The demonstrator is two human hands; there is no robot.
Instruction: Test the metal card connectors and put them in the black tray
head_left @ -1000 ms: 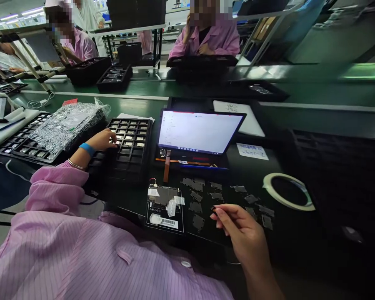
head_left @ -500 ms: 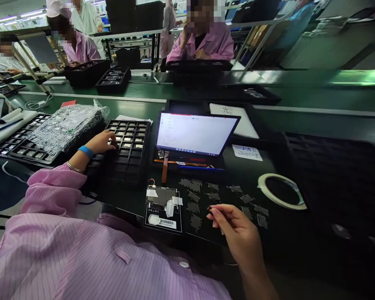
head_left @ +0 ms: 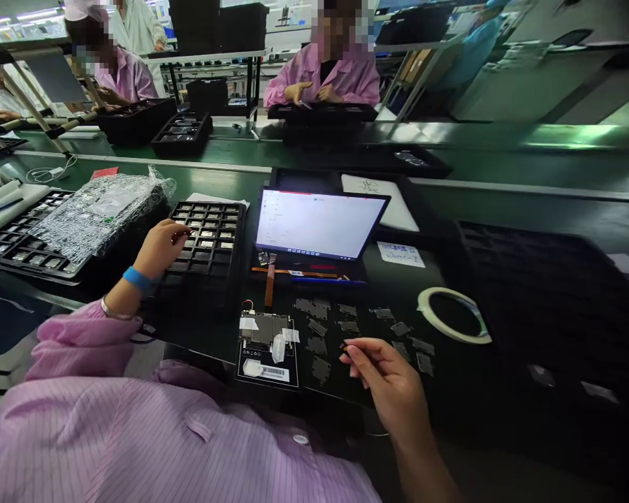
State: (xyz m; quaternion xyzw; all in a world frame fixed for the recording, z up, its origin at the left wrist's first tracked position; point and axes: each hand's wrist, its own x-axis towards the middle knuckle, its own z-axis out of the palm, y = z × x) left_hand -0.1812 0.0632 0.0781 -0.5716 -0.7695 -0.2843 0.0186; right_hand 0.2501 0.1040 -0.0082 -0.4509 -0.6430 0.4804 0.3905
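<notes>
My left hand [head_left: 162, 244], with a blue band at the wrist, is over the left edge of a black compartment tray [head_left: 210, 262] that holds small metallic parts. Its fingers are pinched around a small dark part [head_left: 179, 237]. Near the front of the bench my right hand [head_left: 380, 367] pinches something tiny and dark [head_left: 344, 345] between thumb and forefinger. Several thin dark plates [head_left: 321, 369] lie flat to the left of and behind that hand. Left of them is a circuit board with a black labelled battery [head_left: 267, 349], bearing pieces of white tape.
Behind the plates a lit tablet [head_left: 319, 225] leans upright. A tape roll [head_left: 427, 311] lies to the right, beside a dark tray [head_left: 545, 293]. Bubble-wrapped goods [head_left: 102, 209] rest on trays at left. Across the bench sits a person in pink [head_left: 325, 77].
My left hand has drawn back slightly leftward from the tray's cells, with the small part in its fingers. My right hand keeps its pinch. The view has shifted a little.
</notes>
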